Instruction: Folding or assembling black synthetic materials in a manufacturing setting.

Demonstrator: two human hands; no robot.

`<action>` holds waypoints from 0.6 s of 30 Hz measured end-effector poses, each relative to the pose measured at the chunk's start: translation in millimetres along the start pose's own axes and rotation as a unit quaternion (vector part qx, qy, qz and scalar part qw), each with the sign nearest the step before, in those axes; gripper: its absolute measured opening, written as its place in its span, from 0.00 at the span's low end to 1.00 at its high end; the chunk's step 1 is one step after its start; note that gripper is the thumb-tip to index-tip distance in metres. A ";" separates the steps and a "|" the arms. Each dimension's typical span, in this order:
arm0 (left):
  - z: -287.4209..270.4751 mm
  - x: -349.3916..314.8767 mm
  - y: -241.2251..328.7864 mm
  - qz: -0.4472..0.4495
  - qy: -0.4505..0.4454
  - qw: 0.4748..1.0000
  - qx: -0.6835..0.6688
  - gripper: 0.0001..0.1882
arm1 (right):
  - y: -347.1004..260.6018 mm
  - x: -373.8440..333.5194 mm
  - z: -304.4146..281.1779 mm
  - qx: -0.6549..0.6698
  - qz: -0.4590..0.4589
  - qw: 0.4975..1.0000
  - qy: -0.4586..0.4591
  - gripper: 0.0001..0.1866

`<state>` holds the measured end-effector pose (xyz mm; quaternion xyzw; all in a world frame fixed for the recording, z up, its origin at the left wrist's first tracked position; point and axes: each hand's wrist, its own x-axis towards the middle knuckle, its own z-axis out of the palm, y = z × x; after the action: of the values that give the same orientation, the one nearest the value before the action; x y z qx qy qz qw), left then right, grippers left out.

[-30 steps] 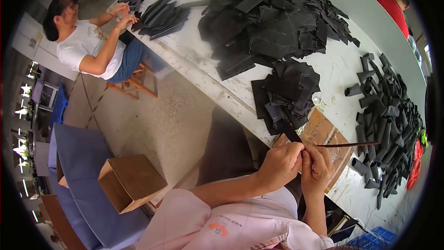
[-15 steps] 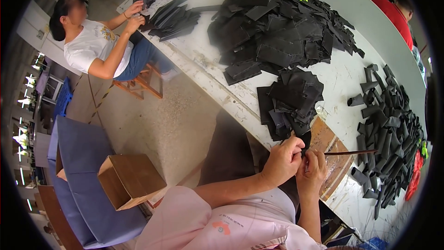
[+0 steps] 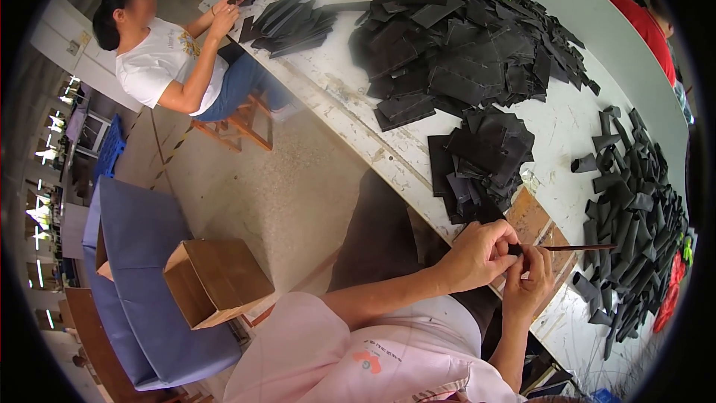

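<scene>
Table (image 3: 561, 157), one: long, pale, scuffed, running from your right side up past the co-worker (image 3: 168, 67), who is seated at its far left end.

Large heap (image 3: 470, 48), one: flat black pieces, ahead of you on the table; by its look, stock not yet worked, and the bulk of what remains.

Tube heap (image 3: 634, 213), one: loose black tubular pieces, on the table to your right; judged from their shape, the finished share. It is substantial, yet the large heap appears to hold more; no count possible.

Small pile (image 3: 492, 151), one: flat black pieces, just beyond your hands, nearer than the large heap; apparently your ready supply, also not yet worked.

Board (image 3: 528, 218), one: brown, worn, at the table's near edge, partly hidden by your hands.

Left hand (image 3: 481, 255): yours, thumb and fingers pinched on black material.

Right hand (image 3: 531, 277): yours, fingers curled and closed against the same material; whether they also grip the rod, you cannot tell from here.

Rod (image 3: 583, 248), one: slender, dark, reaching from your right hand toward the tube heap.

Black piece (image 3: 514, 249), one: between your fingertips, mostly covered; judged part-worked.
</scene>
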<state>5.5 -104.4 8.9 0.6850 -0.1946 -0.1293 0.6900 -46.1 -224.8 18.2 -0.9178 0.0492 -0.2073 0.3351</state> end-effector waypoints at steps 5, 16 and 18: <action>3.4 -2.0 -1.1 0.017 0.045 0.999 -0.010 0.07 | 1.5 -2.3 1.2 -0.026 -0.043 0.999 0.005 0.09; 18.3 -15.0 -0.9 -0.087 0.008 0.978 -0.189 0.06 | 0.5 -11.3 -5.2 -0.008 -0.026 1.000 0.009 0.07; 14.6 -13.1 2.3 -0.192 -0.001 0.968 -0.162 0.07 | 1.3 -10.5 -3.7 -0.002 -0.022 1.000 -0.005 0.06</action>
<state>-12.8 -111.6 9.7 0.5889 -0.0365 -0.2899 0.7536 -57.1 -225.5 16.3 -0.9204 0.0278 -0.2095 0.3290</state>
